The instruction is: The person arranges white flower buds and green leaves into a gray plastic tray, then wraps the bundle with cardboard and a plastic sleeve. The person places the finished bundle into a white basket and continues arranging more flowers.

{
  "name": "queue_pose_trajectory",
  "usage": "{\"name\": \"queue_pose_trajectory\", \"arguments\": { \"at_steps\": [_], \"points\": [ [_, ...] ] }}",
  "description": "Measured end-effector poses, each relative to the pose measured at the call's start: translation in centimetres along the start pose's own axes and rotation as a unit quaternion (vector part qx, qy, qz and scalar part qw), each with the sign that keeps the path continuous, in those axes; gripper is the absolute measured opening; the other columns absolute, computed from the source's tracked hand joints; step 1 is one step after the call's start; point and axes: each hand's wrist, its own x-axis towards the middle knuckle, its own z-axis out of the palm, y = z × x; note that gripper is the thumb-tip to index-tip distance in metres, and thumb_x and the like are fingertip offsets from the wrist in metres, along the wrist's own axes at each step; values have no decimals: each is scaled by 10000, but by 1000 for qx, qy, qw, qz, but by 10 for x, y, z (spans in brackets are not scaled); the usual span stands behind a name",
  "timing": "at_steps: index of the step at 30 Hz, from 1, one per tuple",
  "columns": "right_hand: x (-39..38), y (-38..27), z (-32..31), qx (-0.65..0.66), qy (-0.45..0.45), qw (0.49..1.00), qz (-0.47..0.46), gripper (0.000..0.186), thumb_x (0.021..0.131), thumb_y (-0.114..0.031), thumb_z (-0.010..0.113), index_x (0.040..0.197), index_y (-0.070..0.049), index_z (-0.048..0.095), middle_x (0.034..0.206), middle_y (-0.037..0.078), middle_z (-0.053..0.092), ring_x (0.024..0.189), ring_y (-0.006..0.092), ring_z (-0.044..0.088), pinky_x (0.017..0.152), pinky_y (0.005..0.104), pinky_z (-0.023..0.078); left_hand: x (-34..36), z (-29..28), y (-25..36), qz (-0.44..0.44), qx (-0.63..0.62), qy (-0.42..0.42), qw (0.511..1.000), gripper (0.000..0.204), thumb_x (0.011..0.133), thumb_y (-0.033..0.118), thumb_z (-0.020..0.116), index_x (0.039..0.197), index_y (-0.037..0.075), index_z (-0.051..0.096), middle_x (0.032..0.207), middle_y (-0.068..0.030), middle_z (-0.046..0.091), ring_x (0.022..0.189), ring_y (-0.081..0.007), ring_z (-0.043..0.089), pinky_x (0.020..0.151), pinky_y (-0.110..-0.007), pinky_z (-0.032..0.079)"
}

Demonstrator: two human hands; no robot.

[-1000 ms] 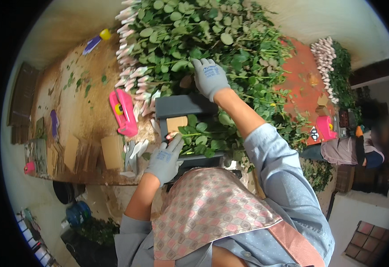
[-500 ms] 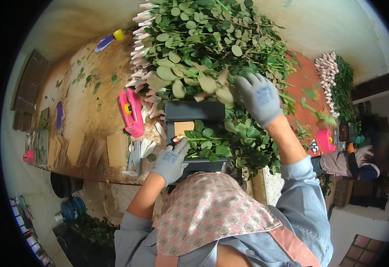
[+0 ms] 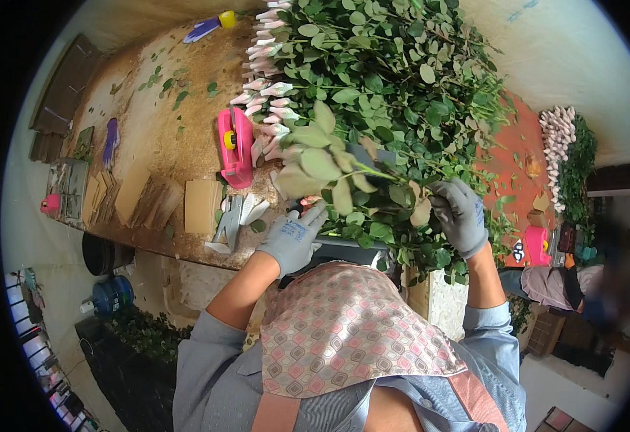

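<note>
My left hand [image 3: 293,237], in a grey glove, is closed at the head end of roses lying in a dark grey trough [image 3: 358,248]. My right hand [image 3: 459,216], gloved alike, grips a leafy rose stem [image 3: 369,171] at the trough's right side; its leafy top [image 3: 318,162] lies across over the trough. Beyond is a large pile of roses [image 3: 380,65] with pale pink wrapped heads [image 3: 264,50] facing left. A pink tape dispenser [image 3: 237,158] stands left of the trough, and a grey stapler-like tool [image 3: 232,219] lies near my left hand.
The worn wooden table [image 3: 120,93] carries cardboard pieces [image 3: 199,205], a purple glove [image 3: 111,137] and a yellow tape roll [image 3: 226,19]. Right are a red surface [image 3: 513,129], more roses [image 3: 556,151] and a co-worker [image 3: 552,286]. A blue jug [image 3: 113,295] stands below left.
My right hand has moved from over the pile down and right, bringing a leafy stem across the trough. My left hand stays at the trough's left end. The view has shifted.
</note>
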Motion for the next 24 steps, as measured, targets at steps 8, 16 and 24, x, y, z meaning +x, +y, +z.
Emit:
{"name": "queue_pose_trajectory", "arguments": {
  "at_steps": [8,16,24],
  "points": [
    [-15,51,34,-77,-139,987,33,329,788,58,690,1101,-40,670,946,150,636,865,377,651,718,450,524,3,6,0,-29,-26,-38,999,666,937,250,682,1542,81,460,1593,-175,452,1225,-369,586,1019,-493,474],
    [-36,59,59,-417,-251,864,128,348,901,-179,688,1241,-114,648,1202,146,640,1087,382,631,890,475,513,0,1,4,-28,-16,-29,999,717,935,253,688,1579,87,419,1698,-71,308,1182,-363,590,1018,-495,474],
    [65,-52,100,-197,-193,961,16,250,982,-228,599,1197,-105,635,1056,116,695,954,319,730,780,440,583,1,4,1,-32,-23,-36,999,731,922,237,688,1583,89,411,1683,-91,332,1187,-370,587,1032,-494,470]
  ]
}}
